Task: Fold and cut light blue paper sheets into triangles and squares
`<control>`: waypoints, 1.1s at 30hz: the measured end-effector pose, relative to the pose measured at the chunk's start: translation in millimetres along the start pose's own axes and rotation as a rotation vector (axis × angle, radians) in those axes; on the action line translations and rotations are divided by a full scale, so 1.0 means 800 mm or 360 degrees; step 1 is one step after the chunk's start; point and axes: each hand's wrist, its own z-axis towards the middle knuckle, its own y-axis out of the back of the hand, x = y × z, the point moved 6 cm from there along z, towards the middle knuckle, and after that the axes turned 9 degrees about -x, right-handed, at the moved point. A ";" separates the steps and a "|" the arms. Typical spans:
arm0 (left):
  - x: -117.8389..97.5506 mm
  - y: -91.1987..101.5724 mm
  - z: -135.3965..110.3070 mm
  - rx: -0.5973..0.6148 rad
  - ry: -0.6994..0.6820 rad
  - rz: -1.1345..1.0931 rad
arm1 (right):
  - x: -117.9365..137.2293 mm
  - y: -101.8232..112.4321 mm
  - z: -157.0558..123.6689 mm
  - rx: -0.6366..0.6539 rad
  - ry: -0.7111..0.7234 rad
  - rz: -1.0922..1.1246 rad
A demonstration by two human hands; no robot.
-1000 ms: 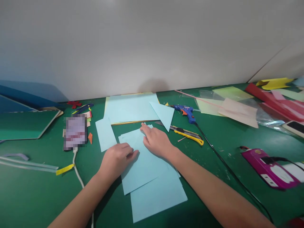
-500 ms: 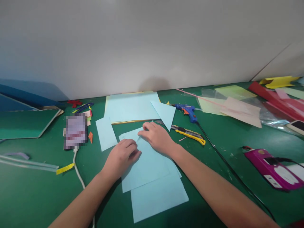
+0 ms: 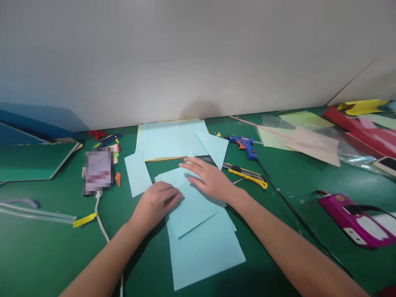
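Observation:
Several light blue paper sheets [image 3: 204, 255] overlap in a loose pile in front of me. The smaller top sheet [image 3: 192, 216] lies under both hands. At its left edge is my left hand [image 3: 157, 202], fingers and thumb closed together on the paper. My right hand [image 3: 208, 177] lies over the upper right part with its fingers spread, none of them gripping. A light blue paper rectangle [image 3: 137, 175] touches the pile's left side. A light blue paper triangle [image 3: 216, 148] is just beyond my right hand.
Behind the pile lies a stack of larger paper [image 3: 173, 138]. A yellow utility knife [image 3: 247, 175] and a blue glue gun [image 3: 244, 145] with a trailing cord are to the right. Farther right sits a magenta power strip [image 3: 352, 222]. A pixelated device [image 3: 99, 171] with a white cable stands left.
The top sheet has shifted away from me and right, uncovering more of the sheet below. My right hand's fingers have gone from pinched to spread. My left hand has barely moved.

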 end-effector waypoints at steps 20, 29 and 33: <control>0.006 0.004 0.002 -0.0019 0.0117 0.0048 | 0.001 0.010 -0.074 0.0699 -0.0014 0.0242; 0.014 0.004 -0.002 0.0074 0.0110 0.0175 | -0.004 0.019 -0.067 0.0487 0.0069 0.0212; 0.008 0.002 0.000 0.0078 0.0060 -0.0037 | -0.006 0.029 -0.061 0.0131 0.0148 0.0140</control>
